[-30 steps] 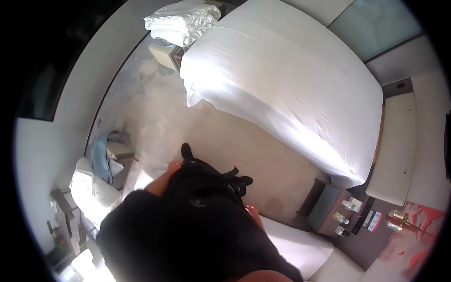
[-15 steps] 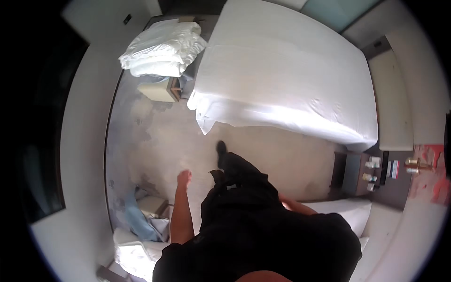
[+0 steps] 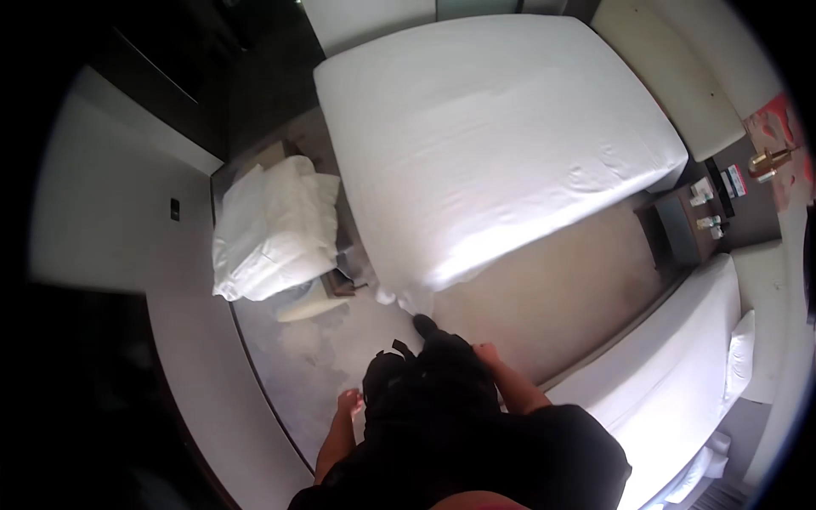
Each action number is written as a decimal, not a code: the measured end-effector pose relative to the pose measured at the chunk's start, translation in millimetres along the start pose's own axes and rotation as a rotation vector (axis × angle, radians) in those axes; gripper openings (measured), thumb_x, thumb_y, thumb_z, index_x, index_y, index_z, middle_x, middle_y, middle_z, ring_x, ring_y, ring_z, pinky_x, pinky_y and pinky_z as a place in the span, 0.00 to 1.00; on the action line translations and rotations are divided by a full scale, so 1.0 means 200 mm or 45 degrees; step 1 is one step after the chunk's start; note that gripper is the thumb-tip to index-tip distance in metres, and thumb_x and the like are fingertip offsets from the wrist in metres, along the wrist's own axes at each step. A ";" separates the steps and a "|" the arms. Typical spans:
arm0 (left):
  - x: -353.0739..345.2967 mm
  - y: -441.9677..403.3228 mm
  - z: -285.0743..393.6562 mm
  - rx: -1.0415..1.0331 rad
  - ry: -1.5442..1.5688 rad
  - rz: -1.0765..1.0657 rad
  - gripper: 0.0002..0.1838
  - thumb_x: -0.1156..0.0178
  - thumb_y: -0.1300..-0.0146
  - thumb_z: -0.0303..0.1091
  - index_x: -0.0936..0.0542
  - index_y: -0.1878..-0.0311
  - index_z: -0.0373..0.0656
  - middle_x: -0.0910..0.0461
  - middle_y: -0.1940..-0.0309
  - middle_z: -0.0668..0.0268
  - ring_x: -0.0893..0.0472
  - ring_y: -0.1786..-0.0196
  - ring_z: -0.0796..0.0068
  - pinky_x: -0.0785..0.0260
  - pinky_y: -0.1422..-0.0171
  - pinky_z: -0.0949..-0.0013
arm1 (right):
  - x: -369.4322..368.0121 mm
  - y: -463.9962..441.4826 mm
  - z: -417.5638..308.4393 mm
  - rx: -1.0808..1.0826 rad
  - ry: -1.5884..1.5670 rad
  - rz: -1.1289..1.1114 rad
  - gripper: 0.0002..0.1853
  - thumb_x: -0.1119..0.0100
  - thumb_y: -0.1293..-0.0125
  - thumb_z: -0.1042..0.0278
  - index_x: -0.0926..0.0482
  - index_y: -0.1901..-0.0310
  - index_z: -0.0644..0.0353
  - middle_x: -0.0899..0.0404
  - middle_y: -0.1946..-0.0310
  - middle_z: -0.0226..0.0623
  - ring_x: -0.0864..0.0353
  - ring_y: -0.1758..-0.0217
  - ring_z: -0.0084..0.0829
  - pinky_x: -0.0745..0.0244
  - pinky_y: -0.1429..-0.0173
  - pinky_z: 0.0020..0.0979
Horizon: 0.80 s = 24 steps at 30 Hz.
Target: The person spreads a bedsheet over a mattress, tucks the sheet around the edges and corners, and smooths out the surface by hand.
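Observation:
My left hand [image 3: 350, 401] hangs low beside my dark trousers, its fingers loosely bent and a little apart, with nothing visible in it. On the other side, my right hand [image 3: 487, 352] is close to my right thigh; its fingers are too small and turned away to make out, and no object shows in it. Ahead stands a large bed [image 3: 484, 127] covered with a smooth white sheet, a bunched corner of which hangs near my shoe [image 3: 424, 325]. Both hands are apart from the bed.
A white folded duvet [image 3: 280, 225] is heaped on a seat [image 3: 314, 306] left of the bed. A second white bed [image 3: 654, 374] lies to my right. Between the beds, a nightstand [image 3: 684, 223] carries small bottles and boxes. A wall [image 3: 212, 365] runs along my left.
I have stepped forward and the view has turned, so the bed corner is nearer. My left hand has come back toward my body; my right hand has swung forward into view.

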State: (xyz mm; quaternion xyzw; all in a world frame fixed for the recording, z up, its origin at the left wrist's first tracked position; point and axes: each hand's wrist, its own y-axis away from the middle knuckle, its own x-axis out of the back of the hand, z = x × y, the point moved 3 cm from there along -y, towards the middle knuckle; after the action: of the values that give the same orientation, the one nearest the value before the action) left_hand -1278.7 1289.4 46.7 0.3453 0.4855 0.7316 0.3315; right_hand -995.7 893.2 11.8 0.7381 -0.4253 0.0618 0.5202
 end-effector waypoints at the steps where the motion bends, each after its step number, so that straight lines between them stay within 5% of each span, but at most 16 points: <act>1: 0.12 0.00 0.02 0.070 -0.026 -0.011 0.05 0.49 0.44 0.31 0.24 0.66 0.48 0.30 0.80 0.73 0.30 0.79 0.80 0.39 0.76 0.75 | -0.03 0.00 -0.10 -0.011 -0.078 0.081 0.20 0.47 0.49 0.53 0.22 0.73 0.67 0.23 0.76 0.51 0.21 0.70 0.45 0.28 0.64 0.38; 5: 0.47 0.05 0.29 -0.132 -0.423 0.196 0.12 0.47 0.46 0.27 0.21 0.59 0.49 0.26 0.77 0.71 0.28 0.79 0.76 0.37 0.75 0.72 | -0.20 0.02 -0.32 -0.175 -0.453 -0.083 0.17 0.46 0.48 0.57 0.25 0.73 0.67 0.27 0.83 0.41 0.24 0.78 0.32 0.29 0.74 0.32; 8: 0.79 -0.33 0.47 -0.315 -0.593 0.014 0.11 0.46 0.47 0.30 0.19 0.61 0.50 0.21 0.72 0.67 0.24 0.76 0.68 0.32 0.72 0.69 | -0.36 0.17 -0.38 -0.313 -0.801 0.095 0.14 0.45 0.47 0.60 0.27 0.71 0.65 0.29 0.84 0.34 0.28 0.81 0.26 0.31 0.78 0.29; 11: 1.04 -0.81 0.85 -0.903 -1.534 -0.298 0.09 0.46 0.48 0.37 0.18 0.64 0.52 0.20 0.65 0.62 0.21 0.67 0.62 0.30 0.63 0.64 | -0.73 0.40 -0.41 -0.486 -1.039 0.441 0.14 0.44 0.48 0.60 0.26 0.70 0.64 0.28 0.81 0.34 0.28 0.81 0.26 0.31 0.77 0.29; 13: 1.07 -0.95 1.17 -1.051 -2.227 -0.158 0.10 0.47 0.49 0.42 0.18 0.69 0.53 0.21 0.61 0.60 0.22 0.60 0.59 0.31 0.56 0.60 | -1.05 0.66 -0.46 -0.708 -1.014 0.608 0.17 0.42 0.49 0.55 0.25 0.69 0.64 0.25 0.79 0.36 0.27 0.80 0.28 0.29 0.73 0.28; 14: 1.13 -1.00 1.33 -1.244 -2.050 -0.417 0.10 0.48 0.50 0.41 0.20 0.73 0.50 0.22 0.64 0.59 0.23 0.60 0.59 0.32 0.56 0.56 | -1.24 0.79 -0.48 -0.743 -0.920 0.525 0.16 0.43 0.48 0.58 0.25 0.67 0.64 0.24 0.77 0.38 0.26 0.77 0.28 0.28 0.72 0.29; 16: 1.19 -1.19 1.60 -1.323 -1.710 -0.475 0.09 0.46 0.50 0.39 0.21 0.73 0.45 0.21 0.72 0.60 0.23 0.69 0.59 0.32 0.64 0.59 | -1.69 0.94 -0.45 -0.784 -0.705 0.296 0.14 0.44 0.45 0.63 0.24 0.63 0.65 0.23 0.72 0.40 0.23 0.71 0.27 0.27 0.70 0.31; 17: 1.18 -1.01 1.79 -1.201 -1.342 -0.451 0.10 0.46 0.50 0.40 0.21 0.74 0.44 0.21 0.74 0.59 0.23 0.70 0.58 0.31 0.65 0.60 | -1.82 1.03 -0.49 -0.799 -0.633 0.204 0.14 0.44 0.45 0.63 0.24 0.63 0.65 0.23 0.72 0.40 0.23 0.71 0.27 0.27 0.69 0.31; 18: 1.22 -1.13 1.86 -1.542 -1.442 -0.198 0.12 0.46 0.49 0.41 0.21 0.74 0.42 0.21 0.74 0.56 0.22 0.68 0.56 0.30 0.62 0.58 | -1.93 1.13 -0.56 -0.820 -0.582 0.119 0.14 0.44 0.45 0.63 0.24 0.63 0.65 0.23 0.72 0.40 0.23 0.71 0.27 0.27 0.69 0.31; 19: 1.21 -1.18 1.98 -1.405 -1.782 -0.040 0.13 0.47 0.49 0.41 0.20 0.73 0.41 0.21 0.71 0.54 0.22 0.64 0.56 0.30 0.58 0.59 | -2.00 1.19 -0.64 -0.825 -0.533 0.048 0.14 0.44 0.45 0.63 0.24 0.63 0.65 0.23 0.72 0.40 0.23 0.71 0.28 0.27 0.69 0.31; 24: 1.35 -1.14 2.12 -1.166 -0.956 -0.204 0.13 0.44 0.48 0.40 0.21 0.65 0.42 0.21 0.69 0.55 0.21 0.64 0.58 0.30 0.58 0.62 | -2.13 1.30 -0.89 -0.809 -0.458 0.011 0.14 0.44 0.46 0.62 0.24 0.63 0.64 0.22 0.72 0.39 0.23 0.71 0.28 0.27 0.68 0.32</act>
State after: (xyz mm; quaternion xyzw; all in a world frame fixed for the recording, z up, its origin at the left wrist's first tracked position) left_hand -1039.2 1784.8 5.5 0.3644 -0.0049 0.6671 0.6498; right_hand -1381.5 1253.7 51.8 0.5369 -0.5111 -0.2020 0.6401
